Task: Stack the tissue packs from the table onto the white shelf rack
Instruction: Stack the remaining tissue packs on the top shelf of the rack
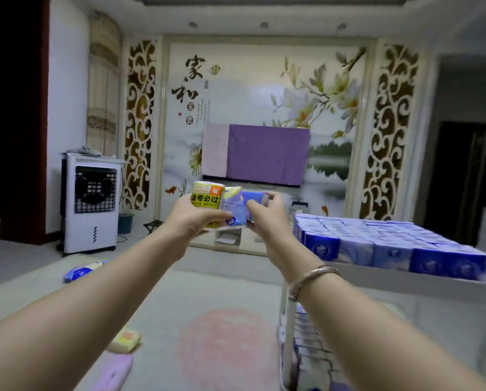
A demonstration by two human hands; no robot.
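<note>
Both arms out front, chest-high. Left hand (192, 218) grips a yellow tissue pack (208, 199), fingers curled round it; right hand (264, 214) pinches a blue tissue pack (253, 199), thumb over top. A third pale pack (234, 206) is wedged btwn the fingers of both hands. Right of the fingers & lower: white shelf rack (405, 280), top tier full of blue packs (391, 241). Below the left fingers, loose packs on the floor (80, 270). Beyond the fingertips, a purple-covered TV (264, 153); air cooler (90, 204) far left.

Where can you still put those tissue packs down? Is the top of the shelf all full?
The shelf's top is crowded: blue packs cover it edge to edge, so new ones must go on top. Lower tiers look packed too. Bare room shows on the pale carpet between the arms, and left, between the fan and a dropped pack.
</note>
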